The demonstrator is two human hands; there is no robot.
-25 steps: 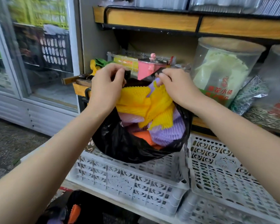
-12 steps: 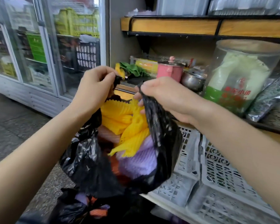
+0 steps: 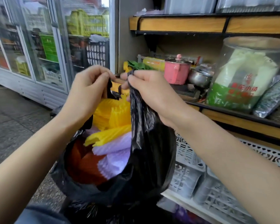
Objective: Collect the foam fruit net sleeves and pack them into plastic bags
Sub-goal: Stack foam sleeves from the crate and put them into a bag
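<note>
The left hand (image 3: 87,88) and right hand (image 3: 149,92) are each pinching a handle of the black bag (image 3: 152,159), which is holding foam sleeves (image 3: 113,120).

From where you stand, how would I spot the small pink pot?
On the wooden shelf unit at right, lower level, find the big clear jar. A steel pot sits left of it, then the pink pot. It alone is pink, with a knobbed lid.

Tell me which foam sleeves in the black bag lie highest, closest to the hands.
The yellow sleeves: they top the pile just below the left hand and right hand, while the purple sleeves and orange sleeves lie deeper in the black bag.
</note>
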